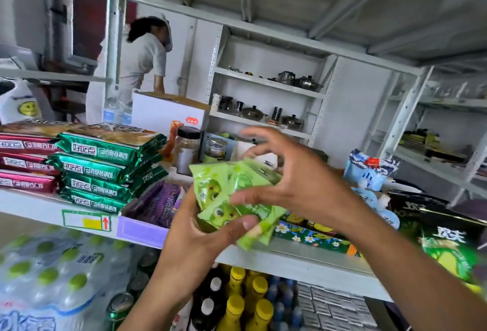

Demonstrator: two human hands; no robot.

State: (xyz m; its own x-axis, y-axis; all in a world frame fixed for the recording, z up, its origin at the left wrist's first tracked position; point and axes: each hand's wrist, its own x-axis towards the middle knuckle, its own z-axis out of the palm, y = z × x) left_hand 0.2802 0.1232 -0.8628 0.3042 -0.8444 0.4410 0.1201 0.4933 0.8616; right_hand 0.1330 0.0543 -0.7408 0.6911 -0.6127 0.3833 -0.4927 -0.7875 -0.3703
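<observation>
My left hand grips a fanned bunch of light green snack packets from below, thumb pressed across their lower edge. The packets hover just above the front of the white shelf. My right hand is over their right side with fingers spread and slightly bent; its thumb touches the top packet, and the other fingers are lifted off.
Stacked green biscuit packs and pink packs lie at left, a purple box beside them. Jars, blue pouches and dark bags fill the shelf. Bottles stand below. A person stands behind.
</observation>
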